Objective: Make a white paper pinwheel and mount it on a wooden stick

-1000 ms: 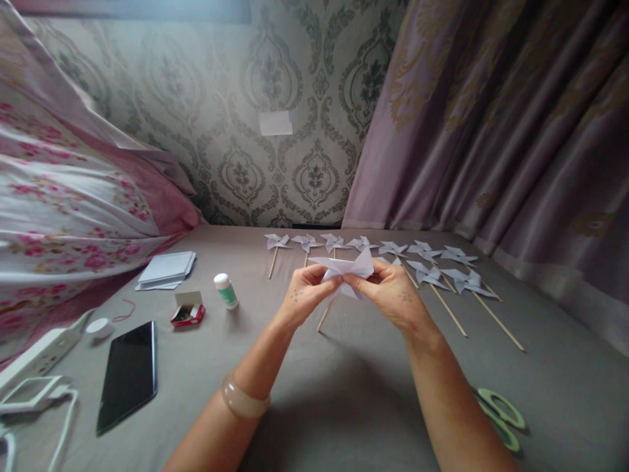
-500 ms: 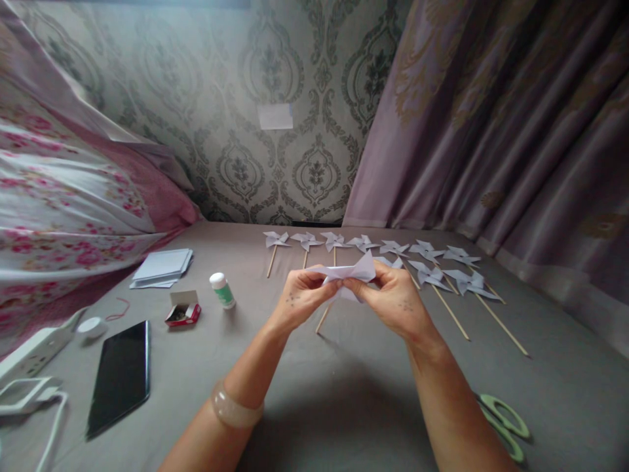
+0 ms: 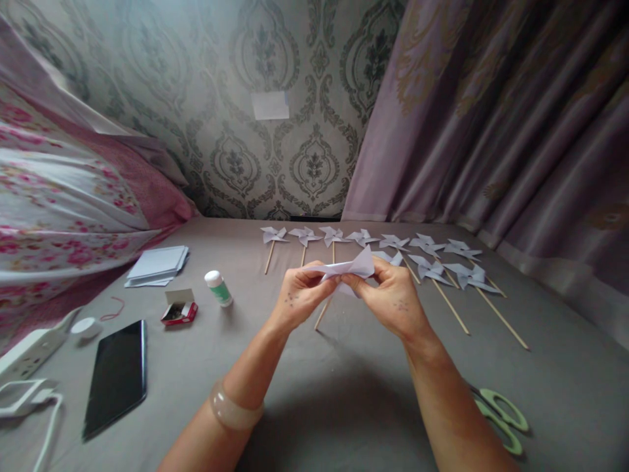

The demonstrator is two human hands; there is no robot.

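A big grey cloth (image 3: 171,367) with many paper pinwheels (image 3: 472,276) on it.
In front of them, the left hand (image 3: 299,295) and right hand (image 3: 390,295) pinch one more white pinwheel (image 3: 344,267), up off the cloth. A thin wooden stick (image 3: 323,316) slants down below it. If both hands squeeze too hard, the paper might crumple; if they tug apart, it might tear.

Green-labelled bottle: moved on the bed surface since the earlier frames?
No. The bottle keeps the same spacing from the red box; both shift together in the picture, as the camera moves.
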